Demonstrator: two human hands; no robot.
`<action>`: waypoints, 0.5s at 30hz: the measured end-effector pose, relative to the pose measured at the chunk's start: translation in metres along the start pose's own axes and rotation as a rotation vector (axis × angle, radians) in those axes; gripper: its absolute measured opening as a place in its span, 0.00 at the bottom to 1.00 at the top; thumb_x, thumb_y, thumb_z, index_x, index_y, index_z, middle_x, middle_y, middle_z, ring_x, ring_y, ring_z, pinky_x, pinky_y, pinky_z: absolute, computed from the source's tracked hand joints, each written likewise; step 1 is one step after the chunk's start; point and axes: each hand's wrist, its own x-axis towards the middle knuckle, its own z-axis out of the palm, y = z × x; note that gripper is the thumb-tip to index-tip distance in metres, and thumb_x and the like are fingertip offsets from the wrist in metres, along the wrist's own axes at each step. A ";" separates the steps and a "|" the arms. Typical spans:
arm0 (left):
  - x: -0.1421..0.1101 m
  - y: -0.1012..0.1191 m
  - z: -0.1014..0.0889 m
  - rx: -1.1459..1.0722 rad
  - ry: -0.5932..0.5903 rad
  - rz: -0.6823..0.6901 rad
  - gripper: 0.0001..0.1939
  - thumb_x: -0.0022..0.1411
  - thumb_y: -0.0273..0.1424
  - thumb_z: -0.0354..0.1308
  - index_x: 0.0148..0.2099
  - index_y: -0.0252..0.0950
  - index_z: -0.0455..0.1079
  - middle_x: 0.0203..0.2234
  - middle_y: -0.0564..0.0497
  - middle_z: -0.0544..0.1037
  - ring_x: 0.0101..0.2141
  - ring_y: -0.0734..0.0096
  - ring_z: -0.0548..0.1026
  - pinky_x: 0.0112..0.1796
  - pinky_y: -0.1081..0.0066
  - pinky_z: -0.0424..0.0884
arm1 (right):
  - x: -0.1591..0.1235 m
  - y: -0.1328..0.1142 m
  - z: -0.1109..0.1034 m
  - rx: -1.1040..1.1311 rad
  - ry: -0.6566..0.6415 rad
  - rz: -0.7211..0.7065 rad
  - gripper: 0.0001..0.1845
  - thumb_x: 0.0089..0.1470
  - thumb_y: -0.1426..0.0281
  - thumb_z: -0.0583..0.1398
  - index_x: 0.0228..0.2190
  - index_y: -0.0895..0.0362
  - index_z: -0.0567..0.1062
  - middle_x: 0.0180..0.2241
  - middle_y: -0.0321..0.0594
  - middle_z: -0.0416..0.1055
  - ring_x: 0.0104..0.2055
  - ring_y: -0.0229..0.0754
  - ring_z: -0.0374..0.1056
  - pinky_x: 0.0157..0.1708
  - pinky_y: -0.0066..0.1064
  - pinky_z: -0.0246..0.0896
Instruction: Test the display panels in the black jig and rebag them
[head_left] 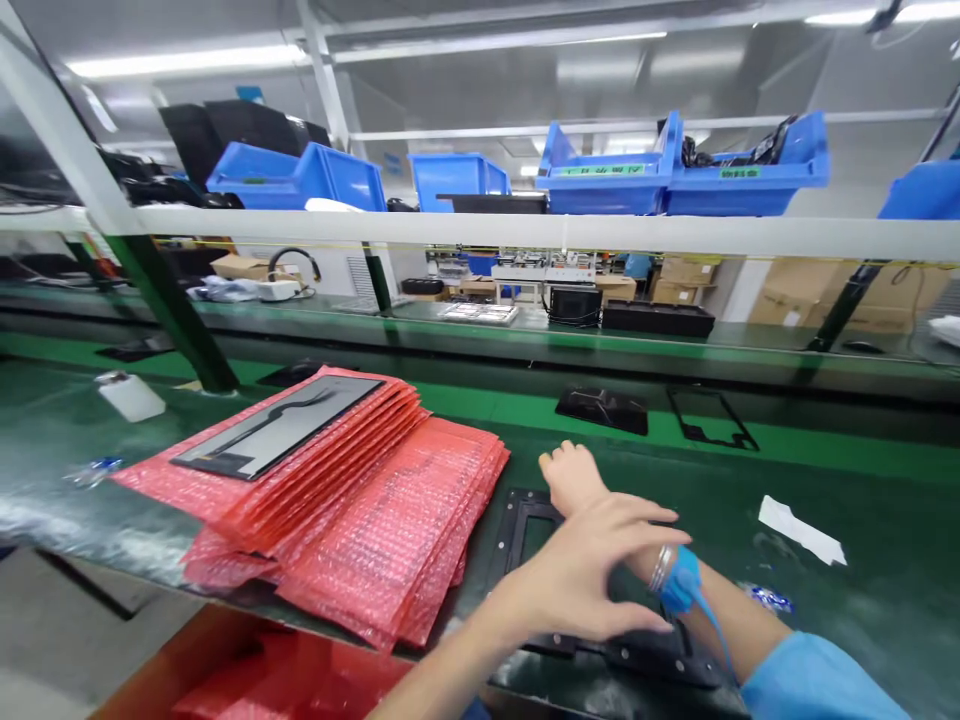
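In front of me on the green bench lies a black rectangular frame (512, 535) with small round studs, partly hidden under my arms. My left hand (592, 565) hovers over it, thumb and fingers spread, holding nothing. Beyond it, my right hand (574, 480) crosses behind the left near the frame's far edge. Its fingers look curled in, and anything inside them is hidden. A silver bracelet and a blue wrist strap (681, 580) circle the right wrist. Left of the frame rests a stack of red bubble-wrap pouches (390, 520) with a flat dark-edged screen panel (281, 425) on top.
A thin black frame (712, 418) and a dark glossy panel (602, 410) lie toward the back. White paper (801, 530) is at the right. A white bottle (131, 396) lies far left. Blue bins (607, 175) line the shelf above. More red pouches (285, 680) sit below the bench edge.
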 end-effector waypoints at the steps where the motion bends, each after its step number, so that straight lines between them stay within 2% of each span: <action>1: 0.012 -0.009 0.008 0.125 -0.120 0.014 0.32 0.60 0.45 0.65 0.62 0.36 0.68 0.58 0.38 0.73 0.59 0.51 0.70 0.61 0.52 0.62 | 0.000 -0.010 0.006 -0.039 -0.039 -0.047 0.10 0.66 0.67 0.66 0.42 0.62 0.74 0.42 0.44 0.69 0.46 0.50 0.68 0.48 0.44 0.68; 4: 0.031 -0.021 0.035 0.417 -0.454 -0.015 0.30 0.62 0.39 0.63 0.63 0.34 0.65 0.49 0.41 0.79 0.50 0.54 0.76 0.53 0.56 0.68 | -0.003 -0.029 0.020 -0.120 -0.122 -0.185 0.11 0.66 0.68 0.66 0.44 0.62 0.74 0.44 0.45 0.69 0.48 0.51 0.67 0.49 0.45 0.68; 6: 0.034 -0.023 0.046 0.527 -0.539 -0.061 0.25 0.61 0.37 0.62 0.58 0.32 0.68 0.44 0.42 0.80 0.43 0.55 0.78 0.44 0.60 0.71 | -0.007 -0.034 0.026 -0.150 -0.146 -0.256 0.11 0.66 0.69 0.66 0.45 0.62 0.74 0.44 0.45 0.69 0.49 0.51 0.67 0.49 0.45 0.68; 8: 0.032 -0.023 0.050 0.582 -0.533 -0.074 0.20 0.58 0.35 0.63 0.51 0.32 0.70 0.42 0.43 0.80 0.41 0.56 0.78 0.40 0.62 0.71 | -0.010 -0.034 0.030 -0.168 -0.153 -0.302 0.10 0.66 0.70 0.65 0.46 0.62 0.74 0.44 0.45 0.69 0.49 0.51 0.67 0.49 0.45 0.68; 10: 0.029 -0.025 0.050 0.623 -0.507 -0.068 0.18 0.55 0.34 0.64 0.46 0.32 0.70 0.41 0.43 0.79 0.41 0.57 0.77 0.41 0.62 0.70 | -0.010 -0.033 0.033 -0.179 -0.155 -0.328 0.10 0.66 0.70 0.65 0.46 0.62 0.74 0.44 0.45 0.69 0.49 0.51 0.67 0.49 0.45 0.68; 15: 0.016 -0.031 0.040 0.696 -0.492 -0.079 0.21 0.54 0.37 0.63 0.47 0.29 0.69 0.41 0.42 0.78 0.39 0.57 0.75 0.45 0.60 0.69 | -0.008 -0.031 0.039 -0.170 -0.158 -0.380 0.09 0.66 0.71 0.65 0.45 0.62 0.74 0.44 0.44 0.69 0.49 0.51 0.67 0.50 0.45 0.68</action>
